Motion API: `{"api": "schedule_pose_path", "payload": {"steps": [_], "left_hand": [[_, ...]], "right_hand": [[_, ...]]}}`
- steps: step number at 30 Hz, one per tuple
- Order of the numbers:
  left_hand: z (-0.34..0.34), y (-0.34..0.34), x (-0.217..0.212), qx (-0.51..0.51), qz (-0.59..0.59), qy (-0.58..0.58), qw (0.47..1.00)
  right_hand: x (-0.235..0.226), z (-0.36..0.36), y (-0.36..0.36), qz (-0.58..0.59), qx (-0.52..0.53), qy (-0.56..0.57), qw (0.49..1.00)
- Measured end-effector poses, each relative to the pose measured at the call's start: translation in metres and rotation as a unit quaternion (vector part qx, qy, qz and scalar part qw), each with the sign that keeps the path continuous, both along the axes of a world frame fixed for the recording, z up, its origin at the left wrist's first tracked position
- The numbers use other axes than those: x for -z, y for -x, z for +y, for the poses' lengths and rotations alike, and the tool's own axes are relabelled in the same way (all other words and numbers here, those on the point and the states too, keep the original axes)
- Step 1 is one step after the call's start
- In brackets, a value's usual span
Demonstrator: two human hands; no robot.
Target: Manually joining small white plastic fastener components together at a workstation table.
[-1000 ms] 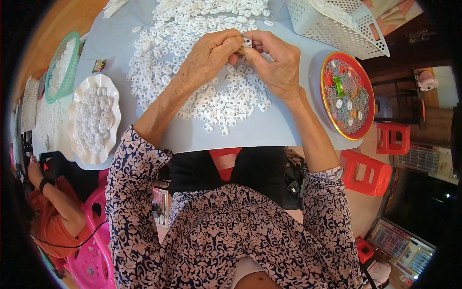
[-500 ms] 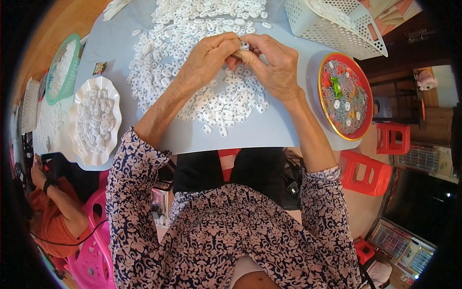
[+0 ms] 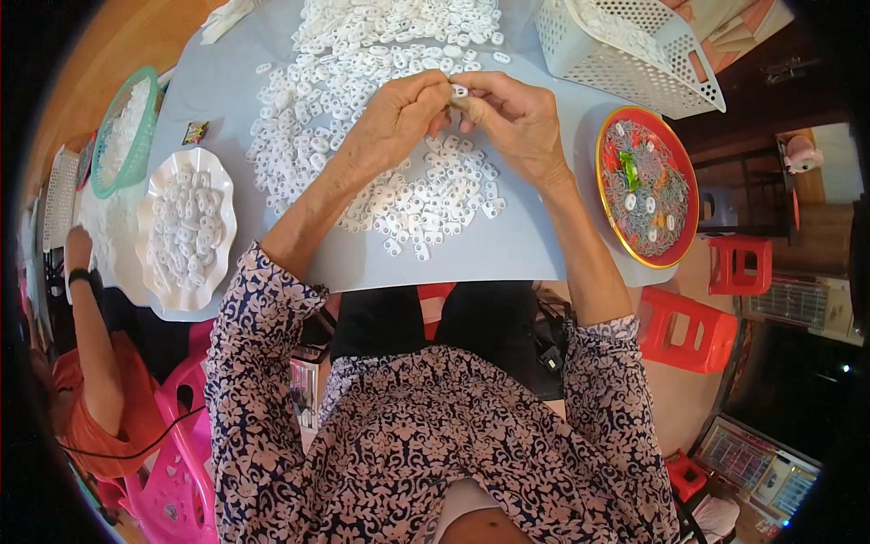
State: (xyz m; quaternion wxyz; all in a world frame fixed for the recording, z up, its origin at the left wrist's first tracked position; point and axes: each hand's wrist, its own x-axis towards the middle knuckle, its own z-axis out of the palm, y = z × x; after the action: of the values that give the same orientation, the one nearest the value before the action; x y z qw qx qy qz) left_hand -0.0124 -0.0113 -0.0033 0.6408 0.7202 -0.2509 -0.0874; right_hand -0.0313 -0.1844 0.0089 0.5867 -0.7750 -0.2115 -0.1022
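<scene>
Both hands meet at 12 o'clock over the pale grey tabletop [image 3: 507, 258]. Left hand [image 3: 394, 122] and right hand [image 3: 512, 118] are pressed fingertip to fingertip, pinching 1 small white plastic ring piece [image 3: 459, 91] between them; whether a 2nd piece is in there I cannot tell, the fingers cover it.

Counts:
- 1 loose heap of small white plastic pieces [image 3: 362, 82] under and beyond the hands, far too many to count, running from centre to 12 o'clock.
- 1 white scalloped dish [image 3: 222, 213] at 9 o'clock, filled with the same white pieces.
- 1 green mesh basket [image 3: 145, 136] at 10 o'clock, white pieces inside.
- 1 white perforated plastic basket [image 3: 657, 59] at 1 o'clock, tipped on its side.
- 1 round red tray with gold rim [image 3: 691, 195] at 3 o'clock, holding grey-white bits and 1 green item.
- 2 red plastic stools [image 3: 693, 331] at 4 o'clock, beside the table.
- 1 small coloured wrapper [image 3: 194, 132] left of the heap.

A 2nd person in an orange top [image 3: 95, 417] sits at 8 o'clock, arm up at the table edge. Both forearms cross the near part of the heap and hide some pieces.
</scene>
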Motion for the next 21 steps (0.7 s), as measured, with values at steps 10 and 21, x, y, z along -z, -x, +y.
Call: {"api": "schedule_pose_path", "payload": {"steps": [10,21], "left_hand": [[-0.002,0.002,-0.002,-0.016,-0.014,0.005,1.0],[-0.002,0.001,-0.012,-0.096,0.042,0.104,0.989]], "right_hand": [[0.0,-0.001,-0.003,0.085,-0.002,-0.076,0.993],[-0.096,-0.095,-0.061,-0.226,0.315,0.229,0.893]]}}
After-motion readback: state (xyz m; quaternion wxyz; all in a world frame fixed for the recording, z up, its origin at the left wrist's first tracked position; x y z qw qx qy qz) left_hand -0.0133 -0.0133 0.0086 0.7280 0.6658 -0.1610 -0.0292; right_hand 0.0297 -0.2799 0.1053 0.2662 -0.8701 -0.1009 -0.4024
